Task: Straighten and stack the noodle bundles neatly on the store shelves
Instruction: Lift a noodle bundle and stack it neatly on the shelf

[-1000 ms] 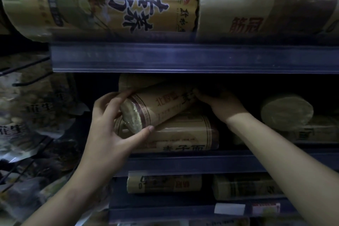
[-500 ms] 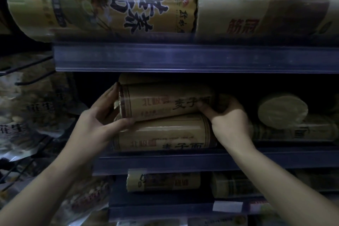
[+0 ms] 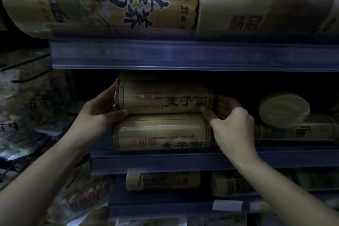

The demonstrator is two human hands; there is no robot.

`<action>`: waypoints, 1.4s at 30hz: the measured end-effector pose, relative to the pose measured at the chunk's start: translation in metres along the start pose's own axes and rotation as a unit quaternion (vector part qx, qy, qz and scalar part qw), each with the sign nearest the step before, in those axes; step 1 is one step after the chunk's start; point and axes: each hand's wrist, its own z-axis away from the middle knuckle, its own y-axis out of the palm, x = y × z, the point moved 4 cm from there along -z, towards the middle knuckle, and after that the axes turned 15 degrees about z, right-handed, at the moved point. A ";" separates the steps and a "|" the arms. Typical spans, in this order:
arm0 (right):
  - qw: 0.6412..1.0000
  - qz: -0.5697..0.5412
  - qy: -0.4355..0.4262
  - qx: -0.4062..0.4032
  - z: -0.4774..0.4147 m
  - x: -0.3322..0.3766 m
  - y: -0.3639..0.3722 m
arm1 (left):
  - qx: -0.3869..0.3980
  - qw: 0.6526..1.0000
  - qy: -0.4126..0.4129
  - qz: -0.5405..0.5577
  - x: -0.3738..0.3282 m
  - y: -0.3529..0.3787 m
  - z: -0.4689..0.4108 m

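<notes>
A tan cylindrical noodle bundle (image 3: 165, 97) lies level on the middle shelf (image 3: 183, 159), resting on top of a second, matching bundle (image 3: 161, 132). My left hand (image 3: 99, 110) cups its left end, thumb underneath. My right hand (image 3: 229, 121) grips its right end with thumb and fingers. Another bundle top (image 3: 139, 75) shows behind, mostly hidden. To the right, a bundle (image 3: 284, 110) points its round end outward, lying on a further bundle (image 3: 302, 130).
The upper shelf (image 3: 183, 55) carries large yellow noodle bundles (image 3: 110, 3) and a tan one (image 3: 256, 5). The lower shelf holds more bundles (image 3: 163, 180). Bags of peanuts (image 3: 27, 97) hang on wire hooks at the left.
The top bundle went from tilted with its end facing out to lying level and parallel on the lower bundle. Both hands shifted to its two ends.
</notes>
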 end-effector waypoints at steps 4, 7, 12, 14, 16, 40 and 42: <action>1.000 0.002 0.000 -0.002 -0.002 -0.002 0.001 | 0.007 1.000 0.007 -0.004 0.005 -0.002 0.000; 1.000 0.001 -0.001 -0.003 -0.001 -0.004 0.001 | -0.001 1.000 0.011 -0.015 0.008 -0.002 0.000; 1.000 -0.003 0.005 -0.005 0.000 -0.007 0.001 | -0.013 1.000 0.004 -0.020 0.011 0.002 0.003; 1.000 -0.005 0.005 -0.004 0.001 -0.007 0.001 | -0.014 1.000 0.003 -0.022 0.011 0.004 0.004; 1.000 -0.009 0.006 -0.003 0.002 -0.007 0.002 | -0.015 0.999 0.005 -0.028 0.011 0.004 0.003; 0.986 -0.068 -0.043 0.148 0.031 -0.008 -0.068 | -0.076 0.989 0.109 -0.071 -0.035 0.057 0.065; 0.986 -0.074 -0.048 0.141 0.035 -0.011 -0.085 | -0.059 0.987 0.113 -0.096 -0.035 0.074 0.073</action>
